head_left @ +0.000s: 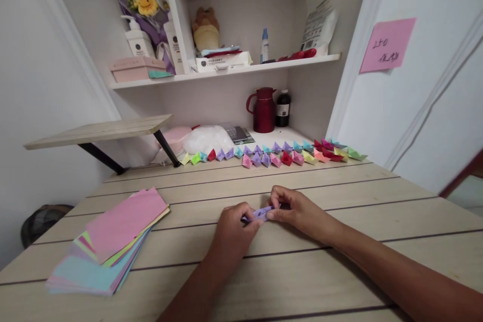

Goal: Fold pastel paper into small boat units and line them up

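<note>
A small purple folded paper boat [261, 213] is between my two hands, just over the middle of the wooden table [302, 271]. My left hand [236, 226] pinches its left end between thumb and fingers. At the right end, the thumb and bent fingers of my right hand [292, 207] grip the paper. The fingertips hide both ends of the boat. Beyond my hands, rows of finished paper boats [287, 158] in purple, red, pink, blue, yellow and green stand along the table's back edge. To the left lies a fanned stack of coloured paper sheets [124, 226], pink on top.
A raised wooden stand [101, 131] with black legs is at the back left. Behind the boats are a white plastic bag [207, 138], a dark red jug [264, 110] and a dark bottle [283, 108]. A shelf [234, 73] with bottles and boxes hangs above.
</note>
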Demonstrator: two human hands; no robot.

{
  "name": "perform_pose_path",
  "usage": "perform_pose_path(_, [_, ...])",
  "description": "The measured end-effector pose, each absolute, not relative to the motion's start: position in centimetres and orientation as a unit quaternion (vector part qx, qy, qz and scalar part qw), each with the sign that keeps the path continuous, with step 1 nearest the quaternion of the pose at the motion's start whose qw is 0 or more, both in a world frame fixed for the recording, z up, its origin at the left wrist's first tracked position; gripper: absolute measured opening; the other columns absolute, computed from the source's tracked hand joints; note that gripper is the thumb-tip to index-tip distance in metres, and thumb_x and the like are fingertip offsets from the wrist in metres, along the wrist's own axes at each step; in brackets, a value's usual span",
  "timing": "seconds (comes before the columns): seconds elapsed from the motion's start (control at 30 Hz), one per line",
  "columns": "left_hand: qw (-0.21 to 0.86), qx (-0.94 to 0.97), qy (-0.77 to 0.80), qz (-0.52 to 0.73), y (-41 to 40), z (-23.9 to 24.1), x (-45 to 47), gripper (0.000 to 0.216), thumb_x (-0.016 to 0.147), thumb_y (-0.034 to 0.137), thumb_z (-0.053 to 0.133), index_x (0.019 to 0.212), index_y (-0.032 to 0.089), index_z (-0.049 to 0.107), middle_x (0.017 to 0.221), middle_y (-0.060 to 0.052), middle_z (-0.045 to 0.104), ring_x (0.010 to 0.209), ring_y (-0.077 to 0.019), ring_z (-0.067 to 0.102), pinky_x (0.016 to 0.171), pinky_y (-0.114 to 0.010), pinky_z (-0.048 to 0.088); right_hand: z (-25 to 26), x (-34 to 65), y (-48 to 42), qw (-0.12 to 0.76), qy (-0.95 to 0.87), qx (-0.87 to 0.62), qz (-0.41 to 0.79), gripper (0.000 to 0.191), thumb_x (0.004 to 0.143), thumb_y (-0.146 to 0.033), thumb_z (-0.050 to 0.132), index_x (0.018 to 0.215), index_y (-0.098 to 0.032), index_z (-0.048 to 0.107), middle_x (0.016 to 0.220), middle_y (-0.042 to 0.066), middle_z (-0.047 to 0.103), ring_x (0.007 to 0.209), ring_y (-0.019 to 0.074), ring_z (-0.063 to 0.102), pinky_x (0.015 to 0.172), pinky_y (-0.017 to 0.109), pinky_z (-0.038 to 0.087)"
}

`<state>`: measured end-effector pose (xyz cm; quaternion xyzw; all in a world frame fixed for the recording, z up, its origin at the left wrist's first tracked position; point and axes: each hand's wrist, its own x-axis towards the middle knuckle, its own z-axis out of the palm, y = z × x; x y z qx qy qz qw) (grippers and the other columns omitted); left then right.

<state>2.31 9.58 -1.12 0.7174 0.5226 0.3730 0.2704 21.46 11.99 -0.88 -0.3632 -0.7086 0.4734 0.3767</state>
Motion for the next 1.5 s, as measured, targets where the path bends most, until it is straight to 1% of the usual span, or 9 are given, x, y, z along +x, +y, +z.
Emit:
perform_pose_path(0.13, [0.304, 0.701, 0.513, 0.391, 9.6, -1.2, 2.4, 0.020, 0.071, 0.028, 0.060, 0.057, 0.020, 0.049, 0.060, 0.002, 0.056, 0.062, -0.0147, 0.052, 0.062, -0.025, 0.037, -0.9, 21.0, 11.8, 0.391, -0.694, -0.363, 0.484, 0.025, 0.078, -0.028, 0.066, 0.074, -0.021, 0.043, 0.077, 0.000, 0.060, 0.073, 0.0149, 0.053, 0.067, 0.027, 0.040])
perform_pose_path(0.3, [0.342, 0.663, 0.518, 0.419, 10.2, -1.7, 2.3, 0.025, 0.074, 0.033, 0.057, 0.056, 0.020, 0.046, 0.060, 0.001, 0.057, 0.061, -0.0146, 0.052, 0.060, -0.025, 0.038, -1.3, 21.0, 12.2, 0.409, -0.694, -0.398, 0.439, 0.025, 0.077, -0.025, 0.065, 0.072, -0.021, 0.041, 0.061, -0.007, 0.040, 0.057, 0.0098, 0.035, 0.053, 0.023, 0.029])
perform_pose_path(0.43, [0.347, 0.655, 0.522, 0.422, 10.2, -1.8, 2.2, 0.023, 0.073, 0.034, 0.059, 0.058, 0.019, 0.050, 0.061, 0.002, 0.057, 0.062, -0.0140, 0.051, 0.060, -0.024, 0.038, -1.6, 21.2, 12.6, 0.421, -0.683, -0.399, 0.444, 0.026, 0.075, -0.025, 0.066, 0.071, -0.022, 0.040, 0.059, -0.009, 0.036, 0.054, 0.0091, 0.030, 0.050, 0.022, 0.025])
perform_pose_path(0.7, [0.308, 0.678, 0.509, 0.433, 9.8, -1.2, 2.5, 0.019, 0.074, 0.028, 0.058, 0.058, 0.020, 0.053, 0.060, 0.002, 0.059, 0.063, -0.0147, 0.053, 0.062, -0.025, 0.037, -1.2, 20.4, 11.8, 0.422, -0.650, -0.381, 0.503, 0.031, 0.070, -0.028, 0.073, 0.085, -0.022, 0.046, 0.064, -0.006, 0.053, 0.060, 0.0113, 0.046, 0.056, 0.024, 0.033])
perform_pose_path(1.07, [0.448, 0.573, 0.502, 0.468, 9.5, -1.2, 3.6, 0.018, 0.076, 0.030, 0.058, 0.065, 0.020, 0.048, 0.046, 0.005, 0.055, 0.049, -0.0134, 0.055, 0.055, -0.023, 0.037, -1.3, 20.5, 12.1, 0.447, -0.617, -0.380, 0.524, 0.032, 0.073, -0.032, 0.071, 0.088, -0.023, 0.044, 0.056, -0.009, 0.052, 0.053, 0.0100, 0.042, 0.053, 0.023, 0.028])
perform_pose_path(1.17, [0.481, 0.557, 0.480, 0.477, 9.5, -1.0, 3.3, 0.021, 0.077, 0.030, 0.058, 0.092, 0.017, 0.055, 0.053, 0.004, 0.060, 0.049, -0.0142, 0.057, 0.057, -0.025, 0.041, -1.2, 20.8, 12.1, 0.442, -0.641, -0.386, 0.495, 0.028, 0.076, -0.033, 0.068, 0.088, -0.023, 0.044, 0.059, -0.008, 0.052, 0.055, 0.0112, 0.046, 0.054, 0.023, 0.031])
perform_pose_path(1.3, [0.472, 0.548, 0.488, 0.489, 9.7, -0.9, 2.7, 0.063, 0.080, 0.029, 0.056, 0.135, 0.012, 0.031, 0.064, 0.001, 0.065, 0.064, -0.0179, 0.065, 0.072, -0.030, 0.046, -0.7, 21.6, 12.2, 0.430, -0.700, -0.417, 0.390, 0.020, 0.079, -0.031, 0.064, 0.086, -0.023, 0.047, 0.068, -0.005, 0.054, 0.064, 0.0143, 0.051, 0.059, 0.026, 0.037])
perform_pose_path(1.4, [0.406, 0.607, 0.498, 0.468, 9.8, -1.3, 2.3, 0.064, 0.077, 0.033, 0.064, 0.133, 0.016, 0.040, 0.096, -0.009, 0.068, 0.091, -0.0221, 0.065, 0.082, -0.034, 0.046, -0.1, 22.0, 12.1, 0.416, -0.751, -0.419, 0.297, 0.012, 0.081, -0.028, 0.060, 0.082, -0.023, 0.050, 0.073, -0.002, 0.056, 0.071, 0.0165, 0.054, 0.064, 0.028, 0.040])
perform_pose_path(1.5, [0.311, 0.685, 0.492, 0.439, 9.8, -1.6, 2.4, 0.040, 0.067, 0.035, 0.075, 0.105, 0.023, 0.066, 0.115, -0.009, 0.063, 0.110, -0.0256, 0.056, 0.094, -0.037, 0.042, 0.4, 22.0, 11.6, 0.389, -0.793, -0.413, 0.221, 0.008, 0.084, -0.025, 0.057, 0.078, -0.023, 0.051, 0.074, -0.001, 0.058, 0.072, 0.0173, 0.053, 0.065, 0.029, 0.040])
